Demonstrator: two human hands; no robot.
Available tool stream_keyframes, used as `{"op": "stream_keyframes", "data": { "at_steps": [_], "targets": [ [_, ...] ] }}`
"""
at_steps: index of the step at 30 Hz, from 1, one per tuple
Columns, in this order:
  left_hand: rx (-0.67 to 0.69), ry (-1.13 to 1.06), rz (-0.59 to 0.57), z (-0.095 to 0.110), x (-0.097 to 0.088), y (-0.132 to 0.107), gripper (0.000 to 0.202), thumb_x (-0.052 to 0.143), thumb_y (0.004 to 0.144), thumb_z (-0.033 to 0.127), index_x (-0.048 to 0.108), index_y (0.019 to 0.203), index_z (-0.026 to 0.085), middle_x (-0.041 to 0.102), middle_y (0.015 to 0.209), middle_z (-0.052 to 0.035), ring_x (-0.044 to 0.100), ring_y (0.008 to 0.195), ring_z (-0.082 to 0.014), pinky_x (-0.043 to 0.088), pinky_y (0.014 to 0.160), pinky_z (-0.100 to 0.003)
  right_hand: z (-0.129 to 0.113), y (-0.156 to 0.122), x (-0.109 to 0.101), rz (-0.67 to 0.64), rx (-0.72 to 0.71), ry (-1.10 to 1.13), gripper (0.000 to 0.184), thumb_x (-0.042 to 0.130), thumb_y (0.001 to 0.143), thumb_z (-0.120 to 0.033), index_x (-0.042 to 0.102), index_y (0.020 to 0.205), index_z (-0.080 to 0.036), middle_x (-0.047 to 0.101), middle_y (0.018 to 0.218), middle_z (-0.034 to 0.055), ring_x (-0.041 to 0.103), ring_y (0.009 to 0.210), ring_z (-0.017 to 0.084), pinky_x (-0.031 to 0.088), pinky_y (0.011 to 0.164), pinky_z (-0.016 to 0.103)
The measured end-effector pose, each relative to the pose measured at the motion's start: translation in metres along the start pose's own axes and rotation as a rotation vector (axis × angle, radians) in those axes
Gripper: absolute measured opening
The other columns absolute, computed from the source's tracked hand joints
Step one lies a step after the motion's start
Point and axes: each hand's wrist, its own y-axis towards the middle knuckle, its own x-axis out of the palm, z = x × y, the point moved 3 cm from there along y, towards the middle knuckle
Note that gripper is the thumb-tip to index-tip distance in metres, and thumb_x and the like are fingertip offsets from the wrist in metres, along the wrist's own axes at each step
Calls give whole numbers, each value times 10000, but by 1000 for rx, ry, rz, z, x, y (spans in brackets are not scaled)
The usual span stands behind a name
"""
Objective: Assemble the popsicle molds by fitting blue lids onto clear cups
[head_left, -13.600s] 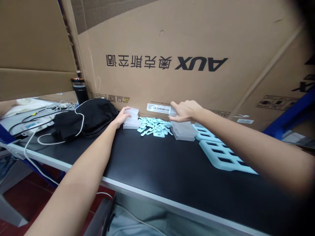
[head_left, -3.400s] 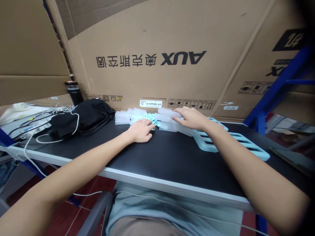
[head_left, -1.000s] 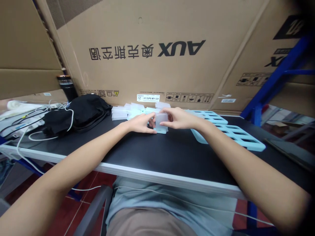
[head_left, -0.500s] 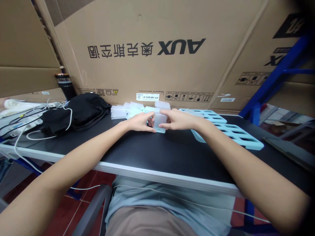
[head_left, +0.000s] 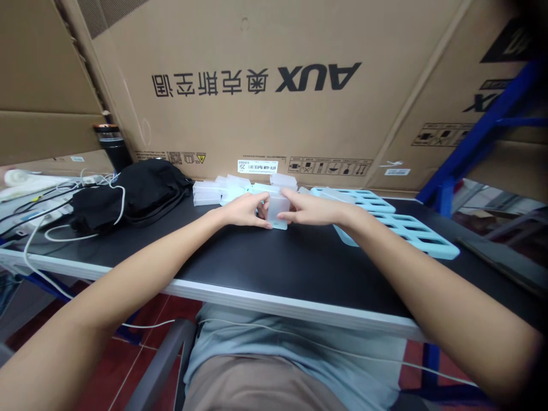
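Observation:
Both my hands meet at the middle of the black table (head_left: 274, 268) around a small translucent plastic box (head_left: 277, 209). My left hand (head_left: 245, 209) pinches it from the left, fingers curled. My right hand (head_left: 309, 208) grips it from the right, thumb and fingers closed on its side. The box stands on the tabletop between them. Behind it lie several more clear boxes (head_left: 209, 192) and a heap of pale blue plastic pieces (head_left: 233, 196), mostly hidden by my hands.
Pale blue slotted trays (head_left: 398, 228) lie to the right. A black bag (head_left: 137, 191) with a white cable, a dark tumbler (head_left: 112, 145) and a power strip (head_left: 25, 200) sit at left. A big cardboard carton (head_left: 278, 91) walls the back; a blue rack post (head_left: 471, 148) rises right.
Over the last second the hands and box stay almost still, shifting slightly. Before that, my right hand brought the box from the stack to the middle and my left hand joined it.

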Motion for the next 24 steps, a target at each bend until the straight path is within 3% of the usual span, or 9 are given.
{"op": "stream_keyframes", "data": {
  "at_steps": [5,11,15,18,21,24],
  "targets": [
    [-1,40,8,0,0,0,427,749,677,465,456,845,204,680,842,-12,667,790,-189,486,675,-297,2,0,2,-20,14,-53,358,522,849,-557,410,999,-253,650,910,57,621,812,261,458,658,364],
    [-5,17,57,-3,-4,0,451,763,632,403,407,839,217,650,772,12,649,739,-176,494,690,-310,4,4,4,105,-89,-21,300,541,835,-463,388,960,-237,615,925,53,590,762,217,456,618,331],
    [-15,-121,227,-10,-13,-3,496,745,643,319,345,923,232,643,802,14,652,777,-158,512,745,-321,12,7,1,219,-95,72,320,564,747,-274,408,1021,-225,625,994,66,607,838,218,479,666,324],
    [-33,-195,377,-16,-23,-3,477,699,709,317,304,965,239,650,870,-6,658,823,-147,516,788,-332,21,10,0,319,-29,54,346,527,732,-233,450,1069,-215,646,996,76,612,851,232,478,701,342],
    [-28,-210,539,-19,-32,-1,452,648,777,354,281,1018,245,651,931,-23,656,845,-138,516,798,-327,27,16,7,334,-4,-89,290,512,753,-239,526,1038,-192,656,972,101,596,855,252,462,733,364],
    [22,-220,679,-18,-37,0,429,629,813,352,291,1057,248,643,936,-18,652,873,-134,516,810,-314,22,24,21,318,-71,-278,337,477,811,-260,564,1126,-179,646,1095,127,537,1015,300,422,814,403]
  ]
}}
